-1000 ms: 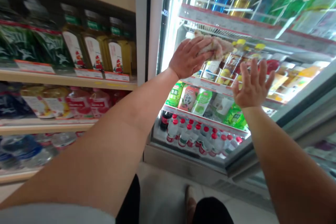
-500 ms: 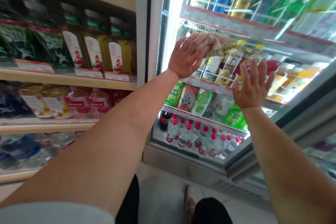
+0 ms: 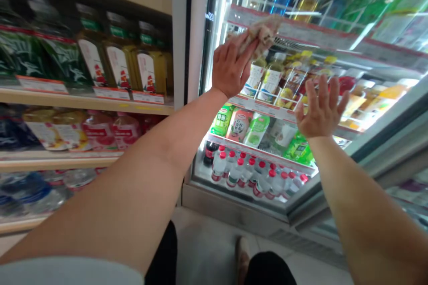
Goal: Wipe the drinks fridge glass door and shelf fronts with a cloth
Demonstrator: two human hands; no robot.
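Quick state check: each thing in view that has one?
left hand: shut on the rag, up at the cooler front
rag: crumpled, gripped
right hand: open, fingers spread, palm facing the cooler
cooler: lit inside, shelves stocked
red-capped bottles: upright, capped, in rows

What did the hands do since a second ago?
The left hand slid its cloth up and a little left over the fridge door, from the middle shelf to the rail above, keeping hold of it. The right hand stayed open and flat in the same spot. The bottles did not move.
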